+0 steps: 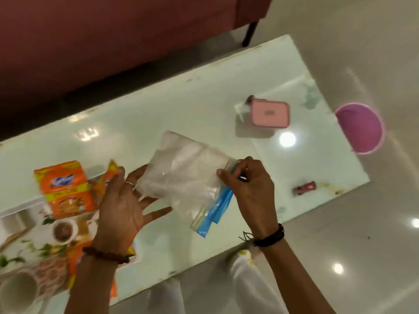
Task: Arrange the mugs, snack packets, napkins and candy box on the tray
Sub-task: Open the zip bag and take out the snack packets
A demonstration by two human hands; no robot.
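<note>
**Head view: zip bag held over the glass table**

Head camera looks down on a pale glass table (pixel 204 91), and we run left to right. Far left, a white mug (pixel 18 288) sits on the printed tray (pixel 27 241), blurred. Just above it an orange snack packet (pixel 65 189) lies with its lower end over the tray's edge, a second orange packet (pixel 108 177) tucked beside it and partly behind the left hand.

Left hand (pixel 124 207) is spread wide, fingers loose, gripping nothing; its fingertips reach under the lower left edge of the bag. Centre stage, a clear zip bag (pixel 186 175) with white napkins inside, blue strip hanging below. Right hand (pixel 251 189) pinches the bag's top right corner between thumb and fingers, carrying it above the table.

Further right, a pink box (pixel 269 114) rests flat on the glass, well apart from the tray. Near the right edge lies a small red wrapped item (pixel 303 189).
</note>
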